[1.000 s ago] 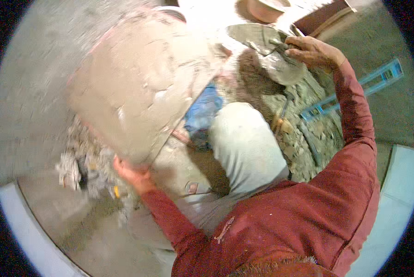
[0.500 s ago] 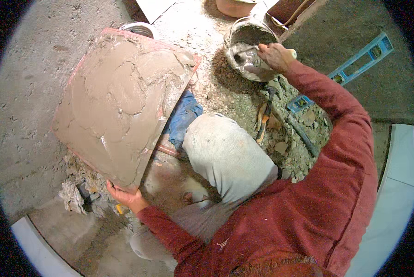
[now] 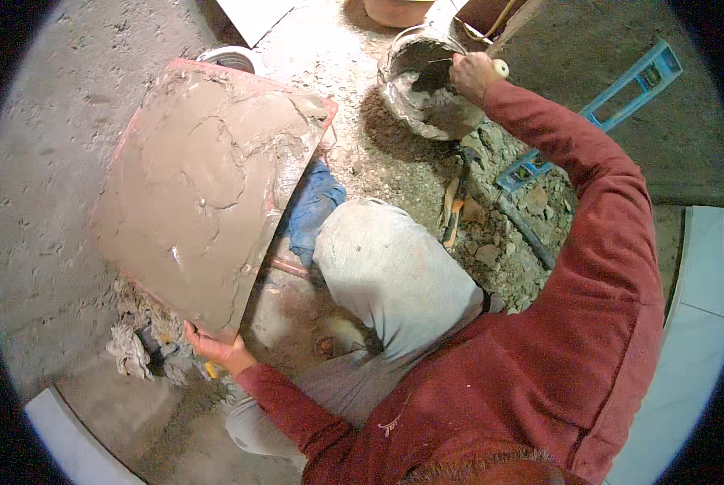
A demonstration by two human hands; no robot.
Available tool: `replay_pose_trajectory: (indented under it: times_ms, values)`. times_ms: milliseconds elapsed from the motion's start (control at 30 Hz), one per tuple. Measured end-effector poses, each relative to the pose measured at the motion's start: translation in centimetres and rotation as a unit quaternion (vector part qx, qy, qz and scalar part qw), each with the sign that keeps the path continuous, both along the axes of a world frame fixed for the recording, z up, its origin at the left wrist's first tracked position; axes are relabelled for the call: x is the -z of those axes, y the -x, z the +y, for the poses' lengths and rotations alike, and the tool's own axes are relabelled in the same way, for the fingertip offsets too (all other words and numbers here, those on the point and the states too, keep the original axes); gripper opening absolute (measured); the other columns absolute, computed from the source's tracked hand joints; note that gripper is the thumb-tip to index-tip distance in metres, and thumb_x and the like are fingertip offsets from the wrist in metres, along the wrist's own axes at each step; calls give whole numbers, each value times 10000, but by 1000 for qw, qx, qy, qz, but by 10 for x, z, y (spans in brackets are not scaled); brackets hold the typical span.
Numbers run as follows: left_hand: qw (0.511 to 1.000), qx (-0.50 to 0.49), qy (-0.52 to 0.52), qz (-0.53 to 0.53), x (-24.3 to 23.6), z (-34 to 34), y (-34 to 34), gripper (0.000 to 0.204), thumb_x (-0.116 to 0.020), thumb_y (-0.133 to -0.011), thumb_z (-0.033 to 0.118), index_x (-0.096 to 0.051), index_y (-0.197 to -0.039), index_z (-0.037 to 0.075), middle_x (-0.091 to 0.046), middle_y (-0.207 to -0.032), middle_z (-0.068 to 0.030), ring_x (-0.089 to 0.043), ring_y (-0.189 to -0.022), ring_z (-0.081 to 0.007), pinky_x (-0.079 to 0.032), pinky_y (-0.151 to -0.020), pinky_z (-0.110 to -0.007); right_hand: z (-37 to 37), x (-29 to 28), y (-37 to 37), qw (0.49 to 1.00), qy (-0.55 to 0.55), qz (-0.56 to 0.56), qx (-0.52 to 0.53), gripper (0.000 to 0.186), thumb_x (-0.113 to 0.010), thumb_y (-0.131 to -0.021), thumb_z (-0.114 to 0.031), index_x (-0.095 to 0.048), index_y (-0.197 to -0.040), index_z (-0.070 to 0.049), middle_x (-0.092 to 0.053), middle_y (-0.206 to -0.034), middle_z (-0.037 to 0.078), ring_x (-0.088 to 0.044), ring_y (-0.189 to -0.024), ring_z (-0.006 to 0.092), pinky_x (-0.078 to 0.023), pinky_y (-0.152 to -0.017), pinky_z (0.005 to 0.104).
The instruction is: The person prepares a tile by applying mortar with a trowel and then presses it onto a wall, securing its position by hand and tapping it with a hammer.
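Note:
My left hand (image 3: 219, 349) grips the near corner of a large square tile (image 3: 331, 111), thumb and fingers closed at its edge. Grey-brown mortar (image 3: 188, 182) coats the tile's upper face unevenly, and reddish edges show around it. The tile is propped at a tilt on the left. My right hand (image 3: 473, 77) is closed around a trowel at the mouth of a mortar-smeared bucket (image 3: 452, 123). Only the trowel's pale handle end (image 3: 501, 69) shows clearly; its blade is mostly hidden inside the bucket.
Beside my knee lies a blue cloth (image 3: 317, 212). A hammer (image 3: 456, 202) and a bar (image 3: 528, 234) rest on rubble to the right, near a blue spirit level (image 3: 633, 85). Behind the tile stands a white bucket (image 3: 231, 58). Concrete walls (image 3: 47, 178) flank both sides.
My right hand has shifted a little farther away over the bucket, and the trowel and mortar inside look different. My left hand keeps its hold on the tile. The whole view has shifted slightly.

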State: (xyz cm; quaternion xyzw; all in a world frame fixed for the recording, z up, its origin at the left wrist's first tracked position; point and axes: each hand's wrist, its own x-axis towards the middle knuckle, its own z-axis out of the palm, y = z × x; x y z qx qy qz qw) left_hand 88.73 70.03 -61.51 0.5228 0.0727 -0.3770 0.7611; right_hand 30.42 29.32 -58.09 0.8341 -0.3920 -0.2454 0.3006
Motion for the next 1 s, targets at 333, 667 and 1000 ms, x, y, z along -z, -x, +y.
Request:
replay_pose_trajectory:
  times_ms: [333,667,1000]
  values:
    - [1000,-1,10,7,2,4,-3,457,-567,-914,384,-581,-1265,91,-626,-1242,-74,-579,-1143,-260,-447,-989,-431,13,-11,18,975,-201,-64,62,121,-627,-780,-156,-723,-828,-99,-688,-789,87,-689,-720,273,-534,-594,415]
    - [1000,-7,-23,1,-6,0,4,503,-565,-905,421,-571,-1286,92,-610,-1271,-76,-570,-1156,-287,-437,-996,-457,18,-33,20,711,-531,-298,351,238,-593,-924,-272,-669,-1012,-65,-540,-593,23,-508,-469,127,-378,-398,302]
    - [1000,-10,-19,2,-9,-1,7,568,-555,-890,471,-553,-1299,77,-593,-1290,-89,-548,-1185,-312,-416,-1012,-480,50,-20,40,498,-549,-554,379,234,-576,-940,-321,-669,-959,-108,-566,-684,-36,-478,-526,75,-365,-435,253]
